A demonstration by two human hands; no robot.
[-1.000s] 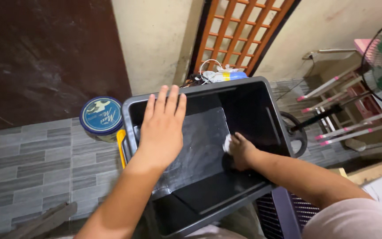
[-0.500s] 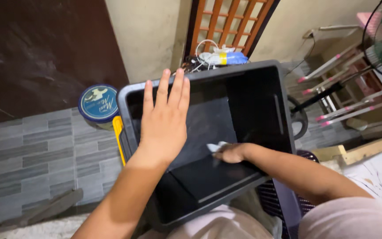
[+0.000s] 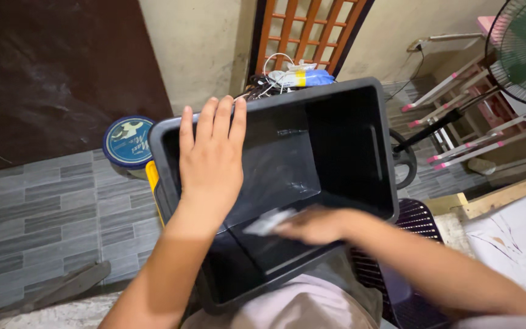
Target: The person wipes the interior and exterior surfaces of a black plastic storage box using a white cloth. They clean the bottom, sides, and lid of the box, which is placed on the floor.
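Across the person's lap, a dark grey rectangular plastic bin (image 3: 342,140) tilts — left hand (image 3: 209,159) flat, fingers spread on its far-left rim, right hand (image 3: 315,224) pinching a white cloth (image 3: 267,222) against the floor inside. Unclamped, the bin could slide off.

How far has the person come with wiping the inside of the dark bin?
Done: the floor of the dark plastic bin shows pale wiped streaks. In hand: the right hand presses a white cloth on the near inner side, blurred; the left hand lies flat across the rim. Left: the far walls, where no streaks show.
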